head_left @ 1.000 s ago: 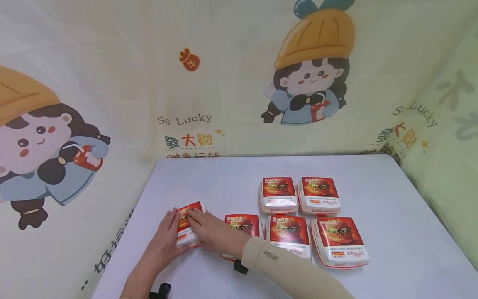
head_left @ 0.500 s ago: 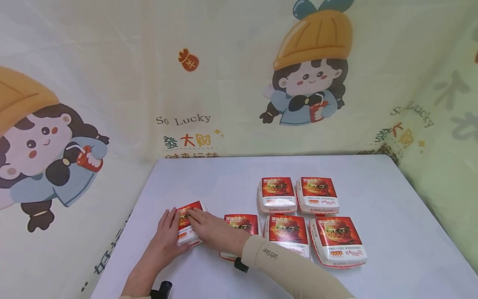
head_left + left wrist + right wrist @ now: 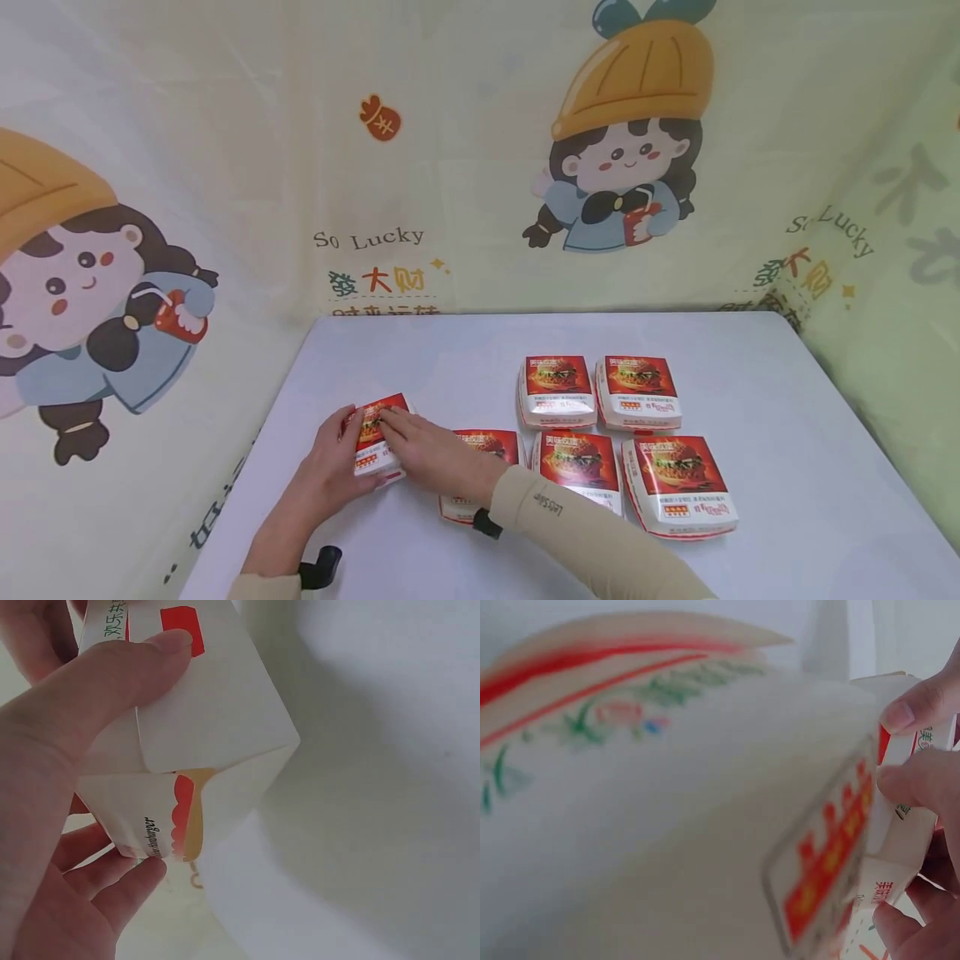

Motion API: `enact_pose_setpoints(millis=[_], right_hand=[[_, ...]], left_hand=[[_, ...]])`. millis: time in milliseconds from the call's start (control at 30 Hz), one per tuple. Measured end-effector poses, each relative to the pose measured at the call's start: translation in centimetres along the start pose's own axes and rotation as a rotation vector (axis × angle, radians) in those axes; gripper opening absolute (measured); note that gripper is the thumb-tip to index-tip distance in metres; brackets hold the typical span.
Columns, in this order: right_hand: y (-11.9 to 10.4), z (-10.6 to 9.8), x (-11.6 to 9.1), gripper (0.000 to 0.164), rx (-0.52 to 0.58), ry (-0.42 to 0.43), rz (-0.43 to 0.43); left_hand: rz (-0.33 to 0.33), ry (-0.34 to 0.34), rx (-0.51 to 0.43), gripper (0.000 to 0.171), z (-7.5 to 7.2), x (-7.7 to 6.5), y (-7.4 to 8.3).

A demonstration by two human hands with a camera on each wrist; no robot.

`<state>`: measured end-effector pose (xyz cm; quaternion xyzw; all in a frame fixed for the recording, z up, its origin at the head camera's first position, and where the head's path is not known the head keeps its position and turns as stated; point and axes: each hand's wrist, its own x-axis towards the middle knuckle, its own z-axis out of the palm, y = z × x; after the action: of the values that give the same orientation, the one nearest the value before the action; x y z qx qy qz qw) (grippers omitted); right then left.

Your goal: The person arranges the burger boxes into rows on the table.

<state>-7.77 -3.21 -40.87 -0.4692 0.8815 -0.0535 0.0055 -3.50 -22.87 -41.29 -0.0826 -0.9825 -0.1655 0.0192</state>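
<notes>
A burger box (image 3: 369, 437) with a red burger picture on its top is held between both hands at the left of the table, turned at an angle. My left hand (image 3: 327, 462) grips its left side. In the left wrist view the thumb presses the white front wall beside a red patch, and the fingers curl underneath. A brown inner edge shows at the corner of the box (image 3: 217, 705). My right hand (image 3: 442, 454) holds the right side, its fingers over the top. In the right wrist view its thumb and fingers pinch the box (image 3: 900, 851).
Several similar burger boxes stand to the right in two rows: two at the back, including one box (image 3: 558, 392), and three in front, including one box (image 3: 678, 487). The front left box (image 3: 480, 507) is partly hidden by my right forearm. A printed cloth (image 3: 480, 167) surrounds the white table (image 3: 420, 350).
Both hands and the box have shifted slightly up and away from me in the head view over the last half second. The other boxes have not moved.
</notes>
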Motion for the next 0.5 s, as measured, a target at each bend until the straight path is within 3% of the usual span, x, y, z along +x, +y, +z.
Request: enact_pose_setpoints(millis=[267,500], right_hand=[[1.1,-0.7,0.1,0.082,0.001,0.079,0.043],[2.4,-1.7,0.0,0.079,0.043,0.055,0.125]], left_hand=[[0.074,0.061,0.019,0.104,-1.2,1.7,0.7],[0.105,0.07,0.018,0.102,-1.6,3.2,1.7]])
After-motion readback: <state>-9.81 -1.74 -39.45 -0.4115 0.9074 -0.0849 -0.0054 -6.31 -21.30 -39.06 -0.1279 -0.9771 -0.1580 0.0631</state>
